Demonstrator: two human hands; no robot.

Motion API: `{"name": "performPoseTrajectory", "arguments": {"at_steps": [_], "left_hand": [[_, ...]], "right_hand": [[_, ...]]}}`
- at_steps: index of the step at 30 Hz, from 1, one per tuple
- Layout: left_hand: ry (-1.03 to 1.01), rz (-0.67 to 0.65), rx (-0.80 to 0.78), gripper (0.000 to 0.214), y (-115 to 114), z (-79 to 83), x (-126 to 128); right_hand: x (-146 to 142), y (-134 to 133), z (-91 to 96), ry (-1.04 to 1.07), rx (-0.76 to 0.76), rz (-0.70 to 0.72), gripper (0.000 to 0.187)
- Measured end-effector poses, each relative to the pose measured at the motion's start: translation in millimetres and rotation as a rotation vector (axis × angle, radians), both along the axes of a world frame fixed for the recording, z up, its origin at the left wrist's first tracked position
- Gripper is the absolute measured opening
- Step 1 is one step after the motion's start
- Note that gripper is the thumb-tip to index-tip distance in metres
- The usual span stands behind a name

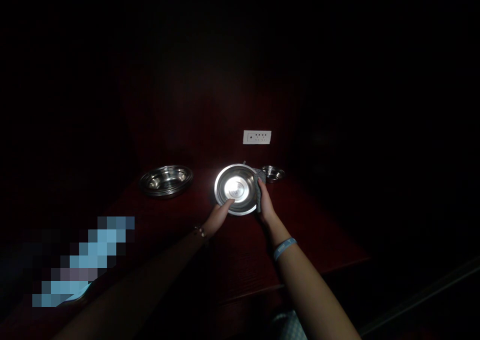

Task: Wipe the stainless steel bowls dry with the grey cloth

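Note:
A shiny metal bowl (245, 200) is held tilted above the dark red table, its inside facing me. My left hand (218, 219) grips the near left rim, with the thumb over the inner wall and the fingers hidden beneath. At the right rim, my right hand (267, 205) is closed on a grey cloth (258, 192), which is pressed against the bowl's side. Behind that hand stands a smaller metal bowl (273, 173). Over to the left sit several wide metal bowls (167, 181), stacked together.
A white power socket (257, 137) is on the dark red wall behind the table (247, 265). At the lower left lies a bright, pixelated flat object (88, 260). The table's front edge runs below my forearms, and the surroundings are very dark.

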State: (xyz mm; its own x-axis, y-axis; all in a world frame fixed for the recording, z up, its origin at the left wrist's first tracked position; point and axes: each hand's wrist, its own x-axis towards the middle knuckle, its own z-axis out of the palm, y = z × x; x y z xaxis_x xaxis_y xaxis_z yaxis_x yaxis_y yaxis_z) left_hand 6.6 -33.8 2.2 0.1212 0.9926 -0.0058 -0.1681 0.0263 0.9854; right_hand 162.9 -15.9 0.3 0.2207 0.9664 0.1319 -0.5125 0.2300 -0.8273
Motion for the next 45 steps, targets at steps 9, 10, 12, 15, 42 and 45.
{"name": "performPoseTrajectory", "arguments": {"at_steps": [9, 10, 12, 15, 42, 45], "left_hand": [[-0.021, -0.01, 0.022, 0.019, 0.5, -1.4, -0.9], [-0.023, -0.011, 0.017, 0.019, 0.6, -1.5, -0.9], [-0.018, -0.025, 0.014, 0.018, 0.7, -1.4, -0.9], [-0.009, -0.035, 0.03, 0.018, 0.4, -0.2, -0.5], [0.003, -0.004, 0.006, 0.02, -2.8, 3.4, -0.2], [0.007, -0.018, 0.009, 0.019, -1.9, 3.1, -0.5]], "right_hand": [[-0.6, -1.2, 1.4, 0.011, -0.008, 0.001, 0.039], [-0.8, -1.4, 1.6, 0.011, -0.005, -0.002, 0.039], [-1.1, -1.4, 1.6, 0.008, -0.003, -0.003, 0.04], [-0.9, -0.3, 0.9, 0.003, -0.007, 0.001, 0.04], [-0.4, 0.3, 0.6, 0.022, -0.013, 0.012, 0.043], [0.7, 1.9, -1.4, 0.032, -0.02, 0.008, 0.044]]}}
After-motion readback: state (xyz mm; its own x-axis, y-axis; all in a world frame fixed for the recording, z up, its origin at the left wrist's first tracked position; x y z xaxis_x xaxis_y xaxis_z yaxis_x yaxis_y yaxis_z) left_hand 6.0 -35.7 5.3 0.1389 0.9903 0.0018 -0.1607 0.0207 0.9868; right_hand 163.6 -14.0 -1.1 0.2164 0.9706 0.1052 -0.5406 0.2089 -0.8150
